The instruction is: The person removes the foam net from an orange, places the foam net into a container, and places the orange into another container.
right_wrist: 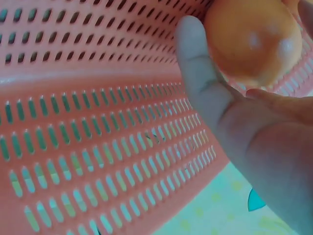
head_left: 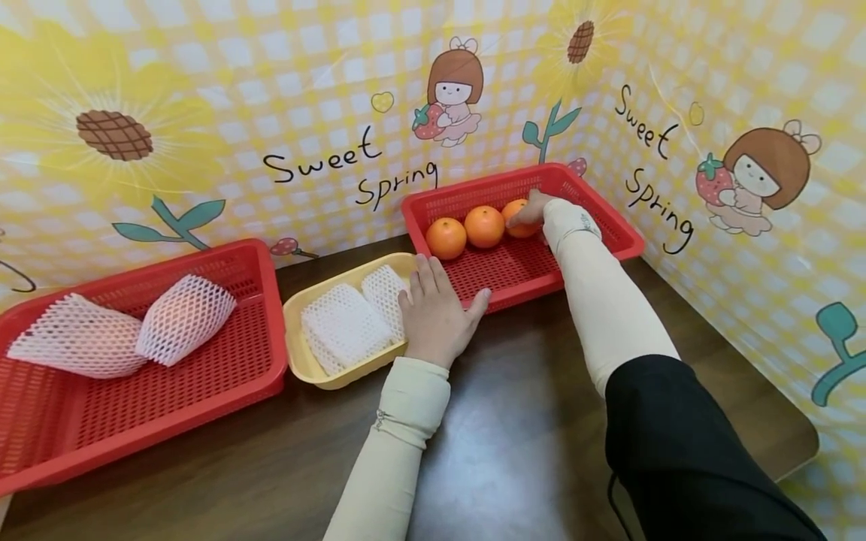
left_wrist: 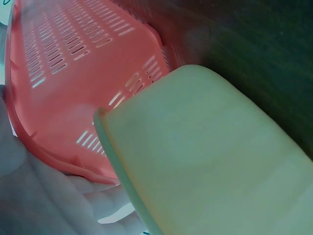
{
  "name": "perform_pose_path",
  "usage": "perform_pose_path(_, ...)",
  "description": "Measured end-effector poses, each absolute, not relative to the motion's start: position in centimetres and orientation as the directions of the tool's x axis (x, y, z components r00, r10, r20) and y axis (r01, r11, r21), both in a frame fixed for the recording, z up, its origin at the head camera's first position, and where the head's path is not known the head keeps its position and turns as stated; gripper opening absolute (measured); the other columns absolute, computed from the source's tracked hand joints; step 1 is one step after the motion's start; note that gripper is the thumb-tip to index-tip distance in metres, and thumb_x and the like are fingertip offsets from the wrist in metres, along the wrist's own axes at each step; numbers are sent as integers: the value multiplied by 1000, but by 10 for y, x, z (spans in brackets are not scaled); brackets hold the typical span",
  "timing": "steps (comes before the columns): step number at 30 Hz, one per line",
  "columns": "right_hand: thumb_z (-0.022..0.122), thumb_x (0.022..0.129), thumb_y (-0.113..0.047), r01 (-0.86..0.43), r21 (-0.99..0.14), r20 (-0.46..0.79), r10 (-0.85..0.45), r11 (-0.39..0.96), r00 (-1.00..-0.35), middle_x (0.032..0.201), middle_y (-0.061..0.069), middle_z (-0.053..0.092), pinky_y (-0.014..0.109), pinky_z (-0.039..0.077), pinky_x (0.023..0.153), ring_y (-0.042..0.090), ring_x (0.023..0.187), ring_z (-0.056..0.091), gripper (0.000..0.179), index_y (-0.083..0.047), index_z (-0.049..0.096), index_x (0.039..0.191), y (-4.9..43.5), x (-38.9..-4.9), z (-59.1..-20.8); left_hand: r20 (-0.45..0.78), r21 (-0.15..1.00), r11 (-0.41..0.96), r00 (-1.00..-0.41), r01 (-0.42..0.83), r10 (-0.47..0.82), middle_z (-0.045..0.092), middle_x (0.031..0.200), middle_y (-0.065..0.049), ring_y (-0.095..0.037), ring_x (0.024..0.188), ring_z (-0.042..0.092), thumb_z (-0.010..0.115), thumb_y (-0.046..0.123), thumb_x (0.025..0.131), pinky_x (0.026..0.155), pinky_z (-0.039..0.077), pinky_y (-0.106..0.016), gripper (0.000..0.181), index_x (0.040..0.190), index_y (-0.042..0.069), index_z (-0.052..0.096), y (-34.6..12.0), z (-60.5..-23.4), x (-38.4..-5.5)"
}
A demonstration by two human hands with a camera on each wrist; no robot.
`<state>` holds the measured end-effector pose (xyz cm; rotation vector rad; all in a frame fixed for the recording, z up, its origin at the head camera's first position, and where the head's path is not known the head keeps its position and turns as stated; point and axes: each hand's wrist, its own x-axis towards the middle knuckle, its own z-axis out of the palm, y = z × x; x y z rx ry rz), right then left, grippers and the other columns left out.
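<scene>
Three oranges sit in a row in the right red basket (head_left: 514, 289): a left one (head_left: 446, 239), a middle one (head_left: 484, 227) and a right one (head_left: 513, 208). My right hand (head_left: 532, 210) grips the right orange; in the right wrist view its thumb (right_wrist: 205, 73) lies along one side of that fruit, with a finger at the other side. My left hand (head_left: 436, 319) rests with straight, spread fingers at the basket's near left corner, over the right end of a yellow tray (head_left: 298, 353). White foam nets (head_left: 345, 323) lie in that tray.
At the left stands another red basket (head_left: 183, 413), holding two round things in white foam nets (head_left: 186, 319). All containers stand on a dark wooden table (head_left: 501, 421). A patterned yellow-and-white cloth (head_left: 325, 83) rises behind and at the right.
</scene>
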<state>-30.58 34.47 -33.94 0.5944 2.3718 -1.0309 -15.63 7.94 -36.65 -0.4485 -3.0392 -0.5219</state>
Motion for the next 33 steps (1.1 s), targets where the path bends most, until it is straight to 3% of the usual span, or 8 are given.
perform_pose_path(3, 62, 97, -42, 489, -509, -561, 157, 709, -813, 169, 9, -6, 53, 24, 116, 35, 149, 17, 101, -21, -14, 160, 345, -305, -331, 76, 339, 897, -958, 284, 275, 10, 165, -23, -41, 148, 21, 34, 73, 97, 114, 20, -61, 101, 159, -4, 15, 77, -366, -156)
perform_pose_path(6, 57, 99, -43, 386, -478, -502, 114, 789, -857, 168, 15, -6, 52, 14, 119, 34, 153, 4, 99, -9, -14, 160, 345, -305, -320, 78, 347, 894, -959, 283, 273, 9, 166, -23, -42, 148, 21, 34, 73, 97, 114, 20, -62, 102, 159, -4, 14, 77, -366, -157)
perform_pose_path(12, 57, 98, -50, 218, -500, -364, 24, 838, -931, 166, 22, 6, 52, 15, 119, 38, 151, 11, 101, -6, -9, 160, 324, -282, -289, 70, 323, 906, -961, 274, 266, 8, 166, -23, -42, 149, 20, 36, 73, 97, 115, 18, -61, 101, 159, -4, 13, 73, -365, -158)
perform_pose_path(18, 56, 96, -59, 57, -539, -197, -60, 840, -979, 166, 24, 5, 59, 14, 117, 41, 151, 7, 102, -11, -5, 162, 295, -240, -260, 85, 261, 928, -964, 267, 254, 13, 165, -23, -41, 149, 21, 36, 73, 97, 115, 21, -60, 100, 159, -4, 17, 70, -360, -156)
perform_pose_path(27, 66, 89, -62, -147, -562, 11, -170, 814, -985, 167, 19, -2, 71, 21, 109, 44, 150, 8, 102, -16, 14, 163, 243, -182, -275, 96, 160, 933, -946, 322, 310, 21, 164, -20, -36, 149, 24, 28, 78, 95, 115, 24, -57, 101, 158, -1, 25, 60, -358, -153)
perform_pose_path(33, 68, 90, -57, -216, -608, 62, -225, 764, -972, 166, 19, 7, 70, 21, 109, 40, 151, 10, 95, -14, 22, 162, 205, -163, -292, 100, 140, 911, -921, 387, 376, 34, 159, -16, -35, 146, 29, 47, 71, 95, 114, 24, -57, 89, 156, 6, 37, 10, -345, -145)
